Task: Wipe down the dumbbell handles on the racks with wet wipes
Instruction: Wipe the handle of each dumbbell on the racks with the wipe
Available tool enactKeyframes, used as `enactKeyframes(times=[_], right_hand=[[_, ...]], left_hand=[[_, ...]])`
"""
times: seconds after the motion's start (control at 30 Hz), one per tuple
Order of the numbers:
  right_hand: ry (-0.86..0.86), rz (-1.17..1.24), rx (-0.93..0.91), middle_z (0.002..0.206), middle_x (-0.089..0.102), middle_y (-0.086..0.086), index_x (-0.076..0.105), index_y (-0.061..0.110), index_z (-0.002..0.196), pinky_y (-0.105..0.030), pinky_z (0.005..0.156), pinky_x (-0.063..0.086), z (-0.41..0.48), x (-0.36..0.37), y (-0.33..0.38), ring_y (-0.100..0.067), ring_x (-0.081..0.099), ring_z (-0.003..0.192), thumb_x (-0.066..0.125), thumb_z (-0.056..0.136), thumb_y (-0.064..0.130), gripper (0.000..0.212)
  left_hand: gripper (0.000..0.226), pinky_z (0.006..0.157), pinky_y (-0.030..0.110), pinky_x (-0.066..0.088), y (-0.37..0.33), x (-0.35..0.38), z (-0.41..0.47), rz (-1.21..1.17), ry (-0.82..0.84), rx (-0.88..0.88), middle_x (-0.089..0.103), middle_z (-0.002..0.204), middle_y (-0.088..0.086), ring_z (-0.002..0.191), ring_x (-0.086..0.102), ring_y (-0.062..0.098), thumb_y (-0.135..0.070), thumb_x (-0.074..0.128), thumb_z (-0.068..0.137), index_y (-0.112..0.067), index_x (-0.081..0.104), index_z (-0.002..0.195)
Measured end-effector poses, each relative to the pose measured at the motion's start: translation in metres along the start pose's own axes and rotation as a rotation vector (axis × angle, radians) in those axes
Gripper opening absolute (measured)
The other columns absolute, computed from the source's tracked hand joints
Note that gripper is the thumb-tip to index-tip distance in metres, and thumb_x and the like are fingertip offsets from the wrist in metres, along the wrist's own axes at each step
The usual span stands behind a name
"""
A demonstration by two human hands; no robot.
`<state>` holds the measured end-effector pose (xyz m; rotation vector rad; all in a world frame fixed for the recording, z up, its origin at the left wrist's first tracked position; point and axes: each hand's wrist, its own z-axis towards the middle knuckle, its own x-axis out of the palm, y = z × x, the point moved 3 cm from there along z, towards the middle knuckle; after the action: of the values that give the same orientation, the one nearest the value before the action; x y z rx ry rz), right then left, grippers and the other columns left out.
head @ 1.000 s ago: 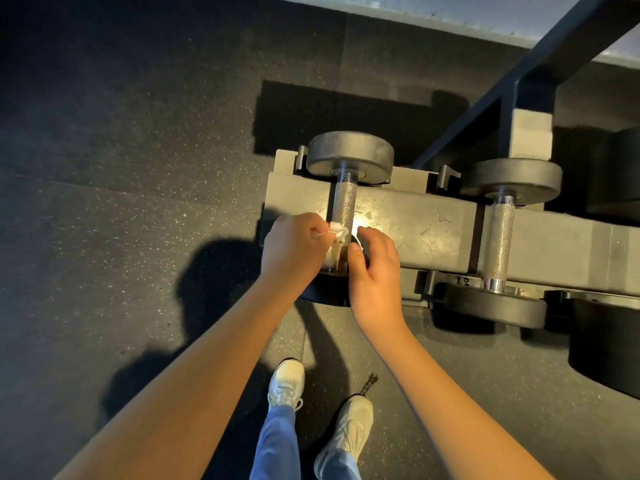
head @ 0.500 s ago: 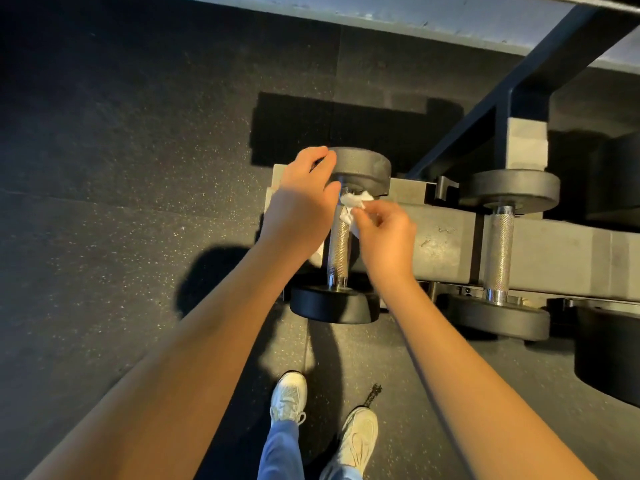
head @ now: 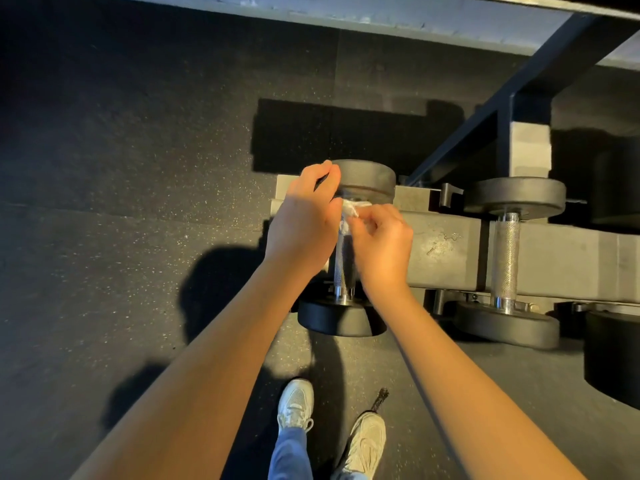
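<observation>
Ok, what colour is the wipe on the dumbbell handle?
White: the wipe shows best in the head view.

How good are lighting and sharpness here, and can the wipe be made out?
Head view: warm, hard light strikes the left hand and right hand; the wet wipe between them is bleached and soft, its texture lost; the person's shadow falls on the floor to the left, whose far corners fade to black; the neighbouring dumbbell handle shows crisp knurling.

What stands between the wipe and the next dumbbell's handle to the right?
Nothing visible. The right hand pinches the wipe at the left dumbbell; the next handle lies bare, with only rack beam between.
</observation>
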<state>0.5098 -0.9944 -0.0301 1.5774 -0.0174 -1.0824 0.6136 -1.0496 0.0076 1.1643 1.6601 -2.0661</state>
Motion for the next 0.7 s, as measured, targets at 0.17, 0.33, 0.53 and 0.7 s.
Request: enactKeyframes(times=[0.17, 0.33, 0.53, 0.7], right_hand=[[0.149, -0.047, -0.063, 0.079, 0.058, -0.004, 0.069, 0.003, 0.081, -0.009, 0.061, 0.036, -0.022, -0.011, -0.009, -0.011, 0.05, 0.069, 0.068, 0.084, 0.007, 0.005], [0.036, -0.003, -0.004, 0.082, 0.061, -0.003, 0.07, 0.004, 0.085, -0.02, 0.065, 0.04, 0.001, -0.001, 0.0, -0.011, 0.053, 0.074, 0.066, 0.085, 0.011, 0.008], [0.179, 0.003, -0.059, 0.069, 0.05, 0.012, 0.07, 0.004, 0.078, -0.005, 0.06, 0.036, -0.033, -0.017, -0.011, 0.004, 0.047, 0.06, 0.074, 0.079, 0.01, 0.007], [0.27, -0.026, -0.05, 0.067, 0.049, 0.016, 0.07, 0.006, 0.079, -0.007, 0.059, 0.035, -0.029, -0.021, -0.012, 0.003, 0.045, 0.059, 0.075, 0.078, 0.009, 0.006]], left_hand=[[0.043, 0.084, 0.018, 0.038, 0.001, 0.001, -0.002, 0.016, -0.027, 0.047, 0.037, 0.147, 0.001, 0.125, 0.043, 0.015, -0.014, 0.04, 0.101, -0.013, 0.039, 0.144], [0.042, 0.086, 0.022, 0.04, 0.005, 0.003, 0.0, 0.039, -0.02, 0.09, 0.04, 0.145, 0.007, 0.123, 0.045, 0.02, -0.012, 0.041, 0.1, -0.008, 0.041, 0.142], [0.04, 0.083, 0.022, 0.041, 0.006, 0.005, -0.003, 0.049, -0.05, 0.132, 0.045, 0.141, 0.011, 0.12, 0.049, 0.022, -0.012, 0.041, 0.099, -0.003, 0.044, 0.139], [0.041, 0.085, 0.022, 0.04, 0.006, 0.005, -0.002, 0.025, -0.041, 0.111, 0.042, 0.143, 0.008, 0.123, 0.046, 0.02, -0.012, 0.041, 0.1, -0.006, 0.042, 0.141]])
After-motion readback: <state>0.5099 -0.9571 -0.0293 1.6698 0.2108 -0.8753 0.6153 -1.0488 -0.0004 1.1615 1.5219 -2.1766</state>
